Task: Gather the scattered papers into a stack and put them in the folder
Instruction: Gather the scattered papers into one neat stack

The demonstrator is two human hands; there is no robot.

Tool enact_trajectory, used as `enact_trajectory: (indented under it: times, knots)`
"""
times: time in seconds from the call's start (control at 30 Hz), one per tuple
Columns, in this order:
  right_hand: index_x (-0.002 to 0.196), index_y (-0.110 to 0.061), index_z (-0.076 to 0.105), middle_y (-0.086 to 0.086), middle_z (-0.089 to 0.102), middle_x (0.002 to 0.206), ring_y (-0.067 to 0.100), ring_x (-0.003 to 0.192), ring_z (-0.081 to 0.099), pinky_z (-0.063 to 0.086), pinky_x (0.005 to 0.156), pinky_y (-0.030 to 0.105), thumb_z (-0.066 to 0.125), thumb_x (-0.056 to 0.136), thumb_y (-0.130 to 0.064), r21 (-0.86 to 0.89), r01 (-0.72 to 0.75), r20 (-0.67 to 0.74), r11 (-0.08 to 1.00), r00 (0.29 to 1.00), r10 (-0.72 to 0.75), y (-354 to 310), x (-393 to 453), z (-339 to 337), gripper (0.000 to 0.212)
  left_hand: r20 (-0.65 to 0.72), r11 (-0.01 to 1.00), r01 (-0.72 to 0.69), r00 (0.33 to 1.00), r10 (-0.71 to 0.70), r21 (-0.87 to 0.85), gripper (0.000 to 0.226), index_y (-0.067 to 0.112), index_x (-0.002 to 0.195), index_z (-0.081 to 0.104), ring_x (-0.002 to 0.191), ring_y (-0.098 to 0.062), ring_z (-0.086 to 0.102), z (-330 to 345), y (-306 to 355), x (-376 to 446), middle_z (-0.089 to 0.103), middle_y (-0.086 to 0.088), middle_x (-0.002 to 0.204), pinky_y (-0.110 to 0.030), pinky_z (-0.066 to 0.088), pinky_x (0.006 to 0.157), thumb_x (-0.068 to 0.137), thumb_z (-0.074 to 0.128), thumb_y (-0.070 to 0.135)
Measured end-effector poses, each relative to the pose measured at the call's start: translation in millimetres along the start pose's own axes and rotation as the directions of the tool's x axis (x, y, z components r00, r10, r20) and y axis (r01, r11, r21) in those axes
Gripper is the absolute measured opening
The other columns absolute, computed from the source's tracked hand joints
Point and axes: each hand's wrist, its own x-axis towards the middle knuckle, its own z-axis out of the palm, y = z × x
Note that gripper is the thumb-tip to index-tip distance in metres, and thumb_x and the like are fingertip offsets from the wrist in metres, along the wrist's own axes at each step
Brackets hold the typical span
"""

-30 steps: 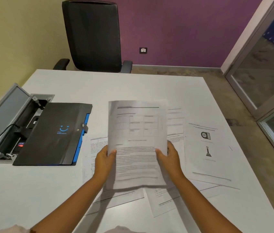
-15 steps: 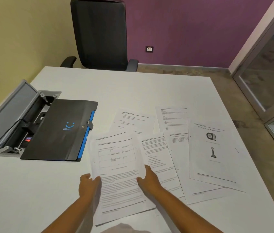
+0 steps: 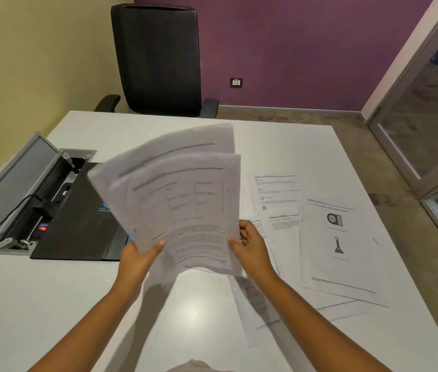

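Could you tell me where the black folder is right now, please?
In the head view, the black folder lies closed on the table's left side, beside the open cable box, partly hidden behind the held papers.

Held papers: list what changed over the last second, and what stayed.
Half a second ago the hands pressed one sheet flat on the table. Now the left hand and right hand hold the papers, at least two sheets, lifted off the table. Unmoved: the closed folder, and the sheets lying on the right.
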Motion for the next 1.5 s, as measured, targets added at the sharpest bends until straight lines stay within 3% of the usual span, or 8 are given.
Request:
enact_trajectory:
  times: [0.17,0.37,0.63,0.8,1.03,1.2,1.33,1.5]
  knots:
    - [0.122,-0.015,0.052,-0.005,0.062,0.104,0.003,0.085,0.056,0.043,0.059,0.002,0.068,0.082,-0.013,-0.123,-0.092,0.005,0.988,0.996,0.094,0,8,-1,0.044,0.094,0.999,-0.049,0.994,0.049,0.005,0.036,0.027,0.102,0.058,0.096,-0.012,0.06,-2,2,1,0.066,0.004,0.1,-0.031,0.048,0.082,0.078,0.069,0.003]
    - [0.13,-0.006,0.048,0.011,0.058,0.128,0.024,0.114,0.057,0.045,0.085,0.019,0.061,0.089,-0.017,-0.314,-0.196,0.098,0.929,0.966,0.237,29,-2,4,0.045,0.09,0.984,0.094,0.99,-0.109,0.152,0.039,0.006,0.121,0.054,0.1,-0.026,0.056,9,-28,-3,0.06,-0.01,0.111,-0.037,0.047,0.086,0.083,0.064,0.011]
    - [0.12,-0.024,0.051,-0.006,0.06,0.119,0.009,0.107,0.057,0.043,0.083,0.011,0.065,0.083,-0.041,-0.292,-0.144,0.18,0.946,0.963,0.203,50,-12,-9,0.043,0.064,0.975,0.155,0.984,-0.167,0.158,0.028,0.02,0.113,0.05,0.093,-0.025,0.059,-9,-45,4,0.061,-0.004,0.104,-0.038,0.05,0.077,0.087,0.06,0.02]
    - [0.134,-0.019,0.041,-0.001,0.05,0.133,0.012,0.122,0.048,0.041,0.102,0.028,0.059,0.087,-0.042,-0.526,-0.126,0.11,0.841,0.97,0.215,68,-22,-25,0.056,0.082,0.928,0.308,0.94,-0.33,0.21,0.032,0.009,0.115,0.052,0.094,-0.036,0.062,-25,-61,7,0.063,-0.017,0.104,-0.042,0.051,0.08,0.085,0.063,0.015]
    - [0.136,-0.018,0.041,0.0,0.039,0.145,0.013,0.132,0.036,0.032,0.108,0.025,0.057,0.09,-0.024,-0.647,-0.108,-0.088,0.755,0.994,0.067,89,-36,-53,0.048,0.029,0.885,0.376,0.917,-0.399,0.273,0.033,0.007,0.112,0.05,0.093,-0.034,0.06,-27,-71,11,0.06,-0.017,0.108,-0.048,0.048,0.085,0.083,0.065,0.015]
    - [0.147,-0.017,0.019,0.01,0.011,0.157,0.027,0.145,0.009,0.01,0.119,0.041,0.049,0.092,-0.042,-0.811,-0.312,-0.294,0.494,0.949,0.117,97,-32,-81,0.067,-0.085,0.873,0.385,0.922,-0.377,0.299,0.043,0.007,0.123,0.044,0.096,-0.03,0.056,-25,-68,17,0.056,-0.017,0.119,-0.052,0.045,0.091,0.085,0.063,0.015]
    - [0.149,-0.016,0.006,0.018,0.004,0.157,0.035,0.145,0.006,0.013,0.117,0.047,0.046,0.088,-0.056,-0.799,-0.461,-0.414,0.387,0.887,0.203,104,-32,-99,0.083,-0.138,0.87,0.339,0.941,-0.31,0.359,0.055,0.01,0.134,0.036,0.112,-0.038,0.053,-24,-66,17,0.051,-0.017,0.131,-0.053,0.043,0.094,0.086,0.062,0.014]
    - [0.149,-0.016,0.007,0.017,0.005,0.157,0.034,0.145,0.007,0.017,0.116,0.046,0.034,0.089,-0.061,-0.792,-0.494,-0.426,0.36,0.868,0.253,117,-38,-102,0.079,-0.07,0.882,0.267,0.963,-0.261,0.387,0.029,0.026,0.115,0.045,0.079,-0.015,0.055,-21,-64,15,0.053,0.003,0.101,-0.046,0.046,0.081,0.089,0.057,0.019]
